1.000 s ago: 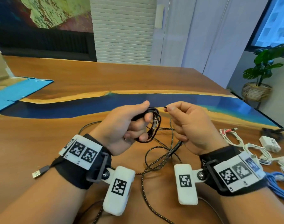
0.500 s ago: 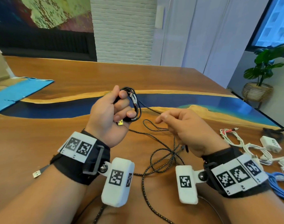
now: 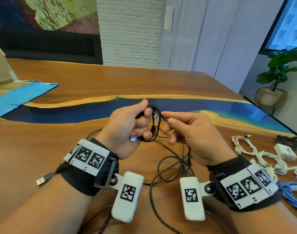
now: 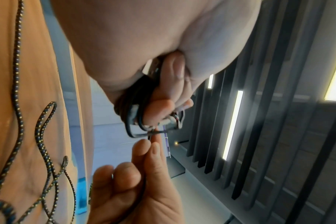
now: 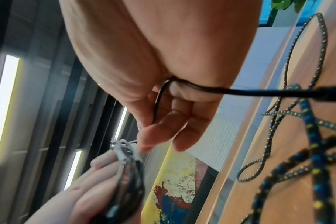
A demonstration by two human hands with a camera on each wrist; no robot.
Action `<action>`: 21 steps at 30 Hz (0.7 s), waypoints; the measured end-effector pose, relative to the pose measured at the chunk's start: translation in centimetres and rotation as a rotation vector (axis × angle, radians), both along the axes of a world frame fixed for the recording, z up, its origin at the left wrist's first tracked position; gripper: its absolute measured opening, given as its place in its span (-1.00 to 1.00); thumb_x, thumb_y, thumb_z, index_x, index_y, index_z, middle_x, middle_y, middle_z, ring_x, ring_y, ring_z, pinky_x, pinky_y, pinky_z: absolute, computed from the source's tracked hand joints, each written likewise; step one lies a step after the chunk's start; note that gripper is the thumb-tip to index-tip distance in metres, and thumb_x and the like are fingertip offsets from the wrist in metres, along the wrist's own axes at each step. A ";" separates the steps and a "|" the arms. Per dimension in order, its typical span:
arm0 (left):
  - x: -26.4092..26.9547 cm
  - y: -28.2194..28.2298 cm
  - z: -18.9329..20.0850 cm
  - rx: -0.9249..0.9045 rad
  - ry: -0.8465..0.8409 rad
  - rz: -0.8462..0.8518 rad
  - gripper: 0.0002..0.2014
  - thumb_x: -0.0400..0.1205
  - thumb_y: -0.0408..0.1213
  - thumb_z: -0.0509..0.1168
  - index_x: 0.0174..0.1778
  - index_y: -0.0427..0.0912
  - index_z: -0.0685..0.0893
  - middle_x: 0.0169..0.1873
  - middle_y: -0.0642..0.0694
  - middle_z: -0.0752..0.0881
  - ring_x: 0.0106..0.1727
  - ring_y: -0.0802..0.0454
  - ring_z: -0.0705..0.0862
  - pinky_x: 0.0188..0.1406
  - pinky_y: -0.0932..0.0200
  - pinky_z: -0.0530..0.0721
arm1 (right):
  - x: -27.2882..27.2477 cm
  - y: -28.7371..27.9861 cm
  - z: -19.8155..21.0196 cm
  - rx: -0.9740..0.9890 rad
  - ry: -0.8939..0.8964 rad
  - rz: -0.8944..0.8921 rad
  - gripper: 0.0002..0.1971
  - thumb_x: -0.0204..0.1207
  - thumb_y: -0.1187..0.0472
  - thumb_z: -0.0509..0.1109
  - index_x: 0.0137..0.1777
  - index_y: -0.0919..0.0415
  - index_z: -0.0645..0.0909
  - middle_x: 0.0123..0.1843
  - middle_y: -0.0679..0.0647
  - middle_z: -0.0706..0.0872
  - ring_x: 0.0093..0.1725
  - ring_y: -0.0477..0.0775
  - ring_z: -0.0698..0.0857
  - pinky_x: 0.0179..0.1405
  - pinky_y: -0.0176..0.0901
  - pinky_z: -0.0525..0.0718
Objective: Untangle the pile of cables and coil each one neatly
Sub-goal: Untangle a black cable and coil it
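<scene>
Above the wooden surface (image 3: 43, 149), the left hand (image 3: 125, 129) grips a small coil of thin black cable (image 3: 152, 125), fingers curled through its loops. The right hand (image 3: 191, 134) pinches the cable's free tail just beside the coil, the rest running through its palm. To wrap well, the tail should probably be fed with light tension, each turn matching the others, keeping clear of the braided cable (image 3: 169, 166) lying loose below.

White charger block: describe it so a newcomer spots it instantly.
On the wooden table, look to the far right edge, past the right hand. Beyond the white cables lies the white charger block, the only boxy thing among cords.
</scene>
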State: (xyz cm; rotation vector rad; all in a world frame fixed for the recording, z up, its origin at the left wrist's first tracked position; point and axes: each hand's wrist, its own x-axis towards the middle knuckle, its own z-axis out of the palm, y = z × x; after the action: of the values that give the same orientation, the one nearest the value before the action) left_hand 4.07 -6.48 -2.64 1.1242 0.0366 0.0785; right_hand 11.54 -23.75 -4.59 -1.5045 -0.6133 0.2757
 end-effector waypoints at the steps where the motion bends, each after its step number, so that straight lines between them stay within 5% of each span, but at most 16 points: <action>1: -0.2 0.1 0.1 -0.032 -0.003 -0.048 -0.58 0.83 -0.05 0.09 -0.33 -0.13 0.51 -0.59 0.07 0.13 -0.63 0.11 0.03 -0.58 0.24 0.34 | 0.1 0.0 -0.1 0.017 -0.013 -0.024 -0.76 0.70 0.40 0.35 0.20 0.17 0.79 -0.19 0.17 0.84 -0.40 0.07 0.68 -0.29 -0.16 0.73; 6: -0.8 -0.8 -0.2 -0.129 -0.030 -0.283 -0.62 0.72 -0.04 0.16 -0.38 -0.12 0.53 -0.61 0.09 0.08 -0.63 0.11 0.00 -0.59 0.28 0.30 | -0.1 0.2 -0.5 -0.042 -0.166 -0.012 -0.87 0.52 0.34 0.56 0.04 0.29 0.86 -0.07 0.20 0.89 0.00 0.24 0.84 0.05 -0.03 0.83; 10: -0.4 -1.4 -0.7 -0.164 -0.018 -0.273 -0.62 0.72 -0.04 0.16 -0.38 -0.13 0.52 -0.63 0.10 0.10 -0.64 0.13 0.01 -0.61 0.29 0.32 | -0.7 0.8 -0.7 -0.069 -0.158 0.033 -0.83 0.43 0.41 0.60 -0.02 0.20 0.88 -0.05 0.18 0.90 0.10 0.27 0.83 0.18 0.13 0.81; 14: -0.2 -1.3 -0.6 -0.149 -0.001 -0.152 -0.57 0.75 -0.04 0.15 -0.42 -0.14 0.52 -0.64 0.09 0.14 -0.65 0.14 0.02 -0.60 0.27 0.28 | -0.8 1.3 -1.0 -0.020 -0.001 0.105 -0.86 0.59 0.36 0.48 0.08 0.25 0.84 0.11 0.45 0.80 0.04 0.33 0.76 0.16 0.24 0.75; 15: -0.1 -1.3 -0.6 -0.123 0.004 -0.113 -0.54 0.79 -0.04 0.12 -0.42 -0.14 0.52 -0.63 0.08 0.14 -0.66 0.14 0.05 -0.60 0.26 0.29 | -0.7 1.3 -1.0 -0.005 0.050 0.102 -0.82 0.62 0.28 0.42 0.12 0.27 0.81 0.17 0.54 0.74 0.03 0.36 0.68 0.11 0.34 0.69; 17: -0.1 -1.4 -0.6 -0.060 0.013 -0.035 -0.53 0.84 -0.05 0.08 -0.39 -0.15 0.51 -0.61 0.07 0.14 -0.67 0.14 0.09 -0.59 0.25 0.31 | -0.7 1.2 -0.9 0.039 0.158 0.086 -0.61 0.55 0.13 0.33 0.23 0.39 0.74 0.19 0.63 0.67 0.03 0.35 0.60 -0.02 0.24 0.57; 21: 0.2 -1.4 -0.7 0.091 0.006 0.075 -0.55 0.85 -0.07 0.08 -0.35 -0.16 0.50 -0.61 0.05 0.18 -0.64 0.11 0.11 -0.57 0.21 0.36 | -0.7 0.9 -0.8 0.031 0.131 0.105 -0.58 0.57 0.02 0.37 0.24 0.34 0.76 -0.01 0.36 0.78 0.01 0.26 0.67 -0.06 0.06 0.54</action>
State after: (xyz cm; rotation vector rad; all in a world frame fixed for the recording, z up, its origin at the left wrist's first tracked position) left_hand 4.23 -7.92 -3.35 1.2145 0.0815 0.1451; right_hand 10.82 -22.84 -5.43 -1.4146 -0.5899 0.4408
